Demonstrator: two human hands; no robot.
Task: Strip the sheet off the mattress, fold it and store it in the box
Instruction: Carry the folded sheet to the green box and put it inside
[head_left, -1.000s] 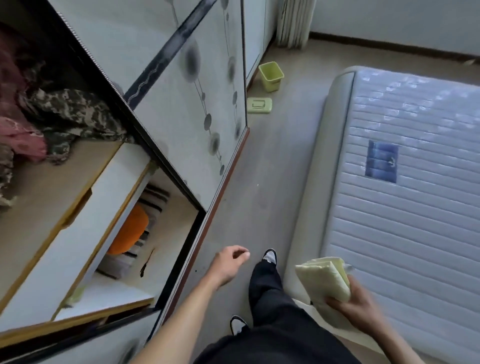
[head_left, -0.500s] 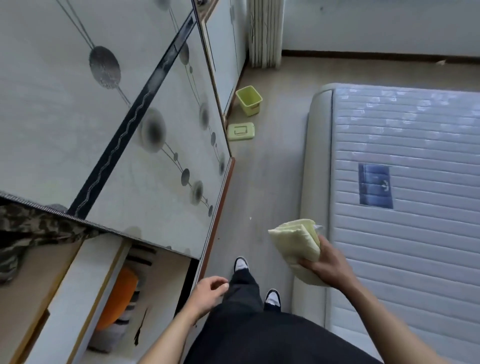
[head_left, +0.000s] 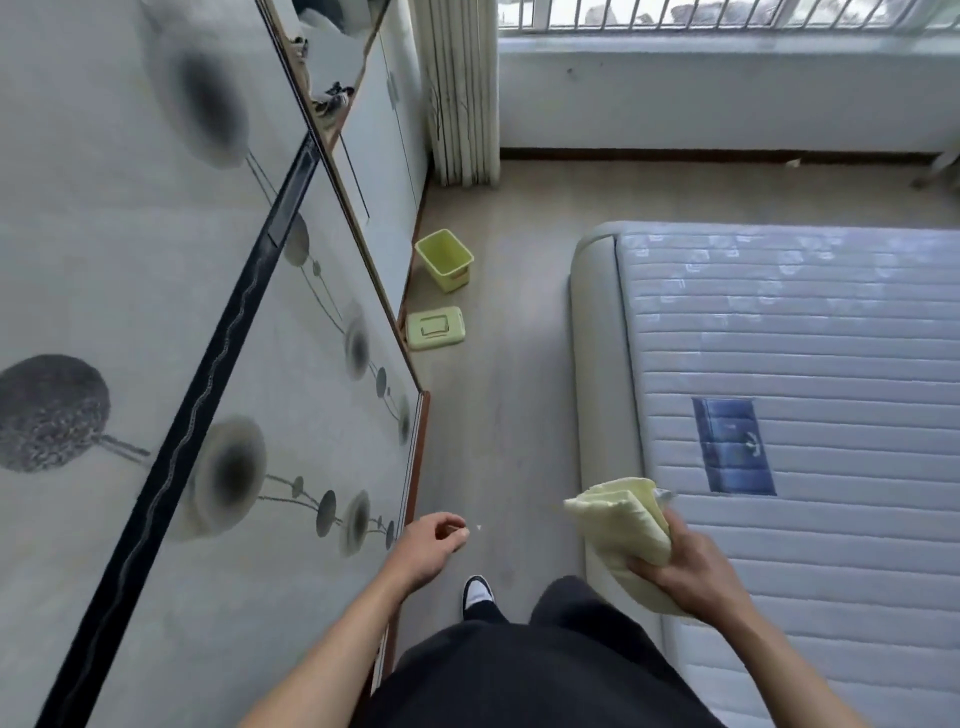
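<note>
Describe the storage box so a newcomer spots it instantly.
Follow the patterned wardrobe door along the floor toward the curtain. At its base sits the open yellow-green plastic box. Its flat matching lid lies nearer the camera; the box is the deep, upright one.

Bright daylight from window (head_left: 727, 13), blown out; sheen on mattress (head_left: 779, 322); soft shadows; wardrobe (head_left: 130, 312) blurred; wide-angle bending at edges.

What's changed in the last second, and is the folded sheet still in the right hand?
The view has swung up and forward: the open wardrobe drawers have gone out of sight, and the green box and its lid now lie ahead. Unchanged: the right hand still grips the folded sheet; the left hand stays empty.
</note>
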